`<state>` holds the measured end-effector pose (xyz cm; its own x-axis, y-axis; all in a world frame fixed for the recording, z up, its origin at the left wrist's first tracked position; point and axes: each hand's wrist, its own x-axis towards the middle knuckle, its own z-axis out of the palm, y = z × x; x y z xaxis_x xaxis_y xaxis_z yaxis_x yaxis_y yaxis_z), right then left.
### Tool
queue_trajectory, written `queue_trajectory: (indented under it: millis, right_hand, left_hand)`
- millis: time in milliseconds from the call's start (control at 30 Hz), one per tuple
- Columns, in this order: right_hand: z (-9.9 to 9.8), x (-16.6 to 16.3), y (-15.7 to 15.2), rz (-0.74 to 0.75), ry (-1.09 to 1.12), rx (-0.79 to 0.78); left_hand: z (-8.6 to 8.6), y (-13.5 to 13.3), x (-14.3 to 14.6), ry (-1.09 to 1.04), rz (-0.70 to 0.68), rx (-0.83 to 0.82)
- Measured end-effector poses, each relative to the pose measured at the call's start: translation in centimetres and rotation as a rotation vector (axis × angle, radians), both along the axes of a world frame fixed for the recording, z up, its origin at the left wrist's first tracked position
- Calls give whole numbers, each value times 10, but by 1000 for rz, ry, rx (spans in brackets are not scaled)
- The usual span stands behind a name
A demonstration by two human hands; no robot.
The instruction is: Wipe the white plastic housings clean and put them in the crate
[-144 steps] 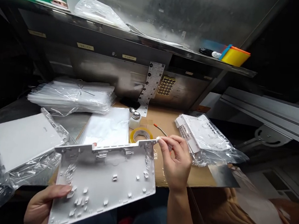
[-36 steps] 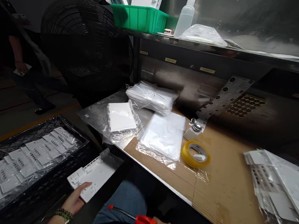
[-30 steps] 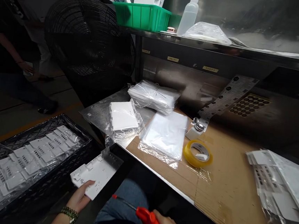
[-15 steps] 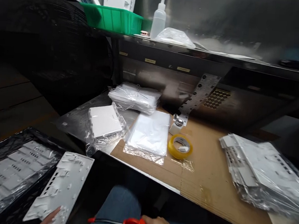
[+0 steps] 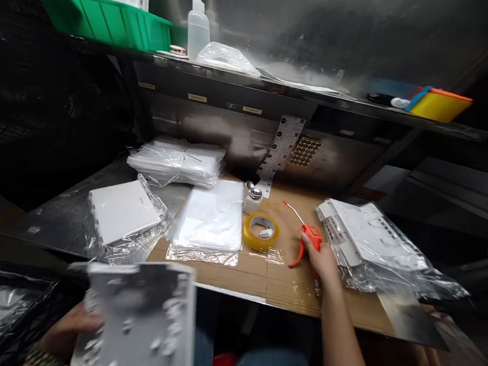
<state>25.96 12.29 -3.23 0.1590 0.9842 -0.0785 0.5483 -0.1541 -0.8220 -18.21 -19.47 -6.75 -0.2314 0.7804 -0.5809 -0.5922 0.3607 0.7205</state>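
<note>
My left hand [image 5: 71, 327] grips a white plastic panel [image 5: 138, 322] by its left edge, above my lap. The panel's moulded side, with small clips and ribs, faces me; it is blurred by motion. Over the cardboard-covered table, my right hand [image 5: 320, 261] is closed on a red air blow gun [image 5: 312, 237]. Its thin nozzle points up and to the left, towards the back of the table. Whether the gun rests on the cardboard I cannot tell. Just right of it lies a stack of bagged white panels [image 5: 376, 234]. A yellow tape roll [image 5: 260, 238] lies left of the gun.
Clear plastic bags [image 5: 211, 214] lie mid-table, with a bagged white part [image 5: 124, 209] to their left. A pump-top bottle [image 5: 253, 201] stands behind the tape. A black crate [image 5: 46, 297] holds panels at lower left. The shelf carries a green basket [image 5: 100, 19] and a squeeze bottle [image 5: 198, 31].
My right hand has carried the air blow gun from my lap up over the table, beside the bagged stack. The panel in my left hand has moved right, away from the crate. My view has turned right.
</note>
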Motion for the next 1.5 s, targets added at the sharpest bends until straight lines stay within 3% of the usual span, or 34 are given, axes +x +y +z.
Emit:
queue_trajectory:
  millis: [100, 233, 300, 367, 433, 500, 667, 867, 1000, 1133, 1267, 1367, 1500]
  right_hand:
    - [-5, -21, 0, -80, 18, 166]
    - [-10, -45, -60, 38, 189, 252]
    - [-14, -52, -96, 184, 406, 121]
    - [-19, -55, -123, 262, 741, -143]
    - [-21, -53, -138, 205, 1014, -366]
    - [-20, -44, -141, 77, 1135, -437]
    - [-8, -15, -136, -69, 1236, -346]
    - [6, -1, -139, -261, 1371, -337]
    - [9, -2, -141, -342, 1397, -327]
    - [12, -4, -143, -406, 1430, -368]
    - [11, -5, -144, -445, 1442, -408]
    - [5, -5, -144, -407, 1431, -417]
    - [-8, -4, -147, -332, 1420, -499]
  left_hand:
    - [17, 56, 12, 99, -240, 121]
    - [37, 114, 47, 169, -365, 159]
    - [42, 132, 64, 210, -425, 180]
    - [42, 147, 76, 281, -482, 205]
    - [41, 160, 82, 397, -519, 245]
    - [38, 170, 81, 572, -514, 300]
    - [21, 183, 54, 1102, -471, 419]
    - [-4, 187, 28, 1402, -615, 460]
    - [5, 196, 26, 1426, -644, 469]
    - [19, 211, 16, 1313, -645, 410]
    - [25, 236, -3, 1125, -783, 343]
    - [27, 252, -13, 1035, -875, 338]
    - [29, 257, -10, 1085, -872, 364]
